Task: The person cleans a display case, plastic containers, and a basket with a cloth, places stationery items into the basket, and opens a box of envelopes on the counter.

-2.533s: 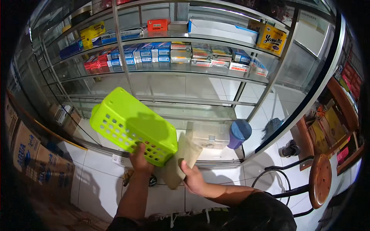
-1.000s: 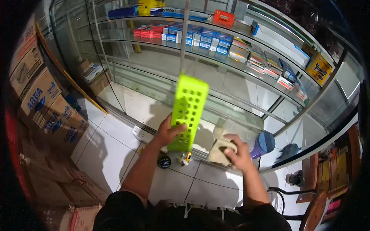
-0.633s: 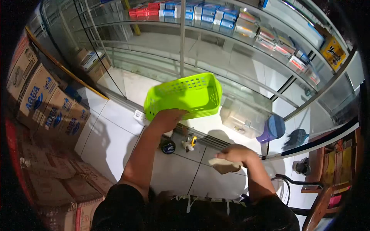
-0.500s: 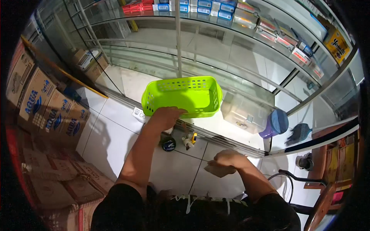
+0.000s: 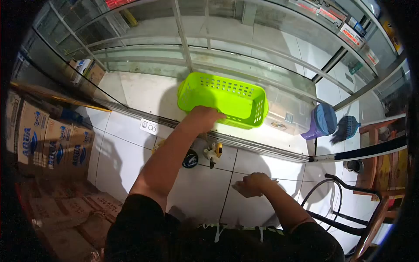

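A lime-green plastic basket [image 5: 229, 101] with slotted sides sits on the white base of a glass display case, turned at a slight angle. My left hand [image 5: 204, 118] is closed over its near rim. Over the tiled floor, my right hand [image 5: 253, 184] is apart from the basket, fingers curled round a thin tan piece, cloth or paper, mostly hidden by the hand. Between my arms on the floor are a round black-lidded container [image 5: 190, 159] and a small pale object with yellow on it [image 5: 213, 153].
A clear plastic box [image 5: 286, 114] and a purple bin [image 5: 321, 120] stand right of the basket. A dark broom head [image 5: 345, 129] is beyond them. Cartons [image 5: 56, 144] are stacked at left. A chair [image 5: 371, 231] is at lower right. Metal rails [image 5: 183, 37] cross the case.
The basket has slid right along the case base and turned, with my left hand on its rim. The tan piece in my right hand shows far less. The view has shifted.
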`<state>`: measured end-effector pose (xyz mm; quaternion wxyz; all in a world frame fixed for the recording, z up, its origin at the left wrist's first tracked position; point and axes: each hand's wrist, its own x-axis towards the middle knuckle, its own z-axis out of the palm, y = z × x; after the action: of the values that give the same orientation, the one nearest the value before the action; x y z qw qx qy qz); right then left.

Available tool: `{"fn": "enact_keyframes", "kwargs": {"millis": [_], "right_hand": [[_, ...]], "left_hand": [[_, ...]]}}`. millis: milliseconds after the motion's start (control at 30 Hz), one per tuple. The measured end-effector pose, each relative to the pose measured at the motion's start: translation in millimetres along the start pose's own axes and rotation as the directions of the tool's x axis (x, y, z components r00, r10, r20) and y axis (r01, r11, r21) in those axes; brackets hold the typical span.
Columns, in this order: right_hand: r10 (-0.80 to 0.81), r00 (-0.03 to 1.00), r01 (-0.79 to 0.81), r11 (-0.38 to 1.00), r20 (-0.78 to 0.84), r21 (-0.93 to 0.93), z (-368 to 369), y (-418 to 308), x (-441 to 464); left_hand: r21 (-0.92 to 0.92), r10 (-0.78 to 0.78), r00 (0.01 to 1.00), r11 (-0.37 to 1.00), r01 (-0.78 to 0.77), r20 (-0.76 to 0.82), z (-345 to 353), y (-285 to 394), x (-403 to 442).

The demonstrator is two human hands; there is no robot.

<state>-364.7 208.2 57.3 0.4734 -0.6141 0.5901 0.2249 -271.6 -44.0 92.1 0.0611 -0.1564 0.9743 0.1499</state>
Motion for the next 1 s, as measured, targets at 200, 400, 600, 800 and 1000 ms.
{"fn": "enact_keyframes", "kwargs": {"millis": [200,400,600,800,1000], "right_hand": [[0.082,0.996,-0.085,0.992,0.035,0.090,41,13,41],[0.194,0.981,-0.191,0.968,-0.005,0.164,31,10,44],[0.056,0.942,-0.005,0.988,-0.330,0.154,37,19,63],[0.184,0.867,-0.108,0.977,-0.464,0.185,52,45,97],[-0.057,0.358,0.109,0.994,-0.932,-0.019,3,3,83]], "left_hand": [[-0.031,-0.011,0.999,0.999,0.009,-0.045,-7,-25,2],[0.032,0.032,0.996,0.999,-0.030,-0.078,21,-47,17],[-0.049,0.201,0.920,0.972,-0.230,-0.336,29,-55,10],[0.044,0.274,0.869,0.959,-0.281,-0.412,16,-88,-85],[-0.179,-0.027,0.927,0.983,-0.044,-0.375,24,-93,-191]]}}
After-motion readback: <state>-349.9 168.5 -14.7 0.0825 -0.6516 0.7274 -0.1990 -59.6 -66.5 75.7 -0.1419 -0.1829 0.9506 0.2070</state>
